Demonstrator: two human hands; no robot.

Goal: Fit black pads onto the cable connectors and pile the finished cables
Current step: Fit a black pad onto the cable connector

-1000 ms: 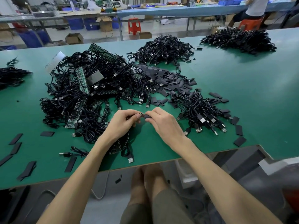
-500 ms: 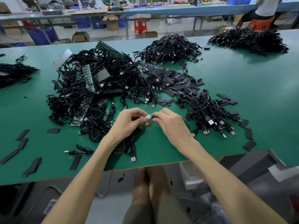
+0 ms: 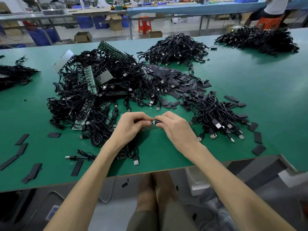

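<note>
My left hand (image 3: 131, 125) pinches the small connector end of a black cable (image 3: 152, 122) just above the green table (image 3: 166, 152). My right hand (image 3: 174, 125) pinches a black pad (image 3: 157, 121) right against that connector; the two hands' fingertips almost touch. The cable trails down under my left wrist to a USB plug (image 3: 136, 162). A big tangle of black cables with green circuit boards (image 3: 93, 90) lies behind my left hand. Loose black pads (image 3: 181, 82) are heaped behind my right hand. A smaller bunch of cables (image 3: 215, 119) lies to the right.
Two more cable piles sit at the far side, one in the middle (image 3: 176, 49) and one at the right (image 3: 258, 39). Loose pads (image 3: 21, 145) lie near the table's front left edge and at the right (image 3: 258, 137). A seated person (image 3: 273, 7) is at the back right.
The pad in my right hand has moved up against the connector in my left hand. The bare metal tip seen half a second ago is mostly covered now. The camera view shifted slightly.
</note>
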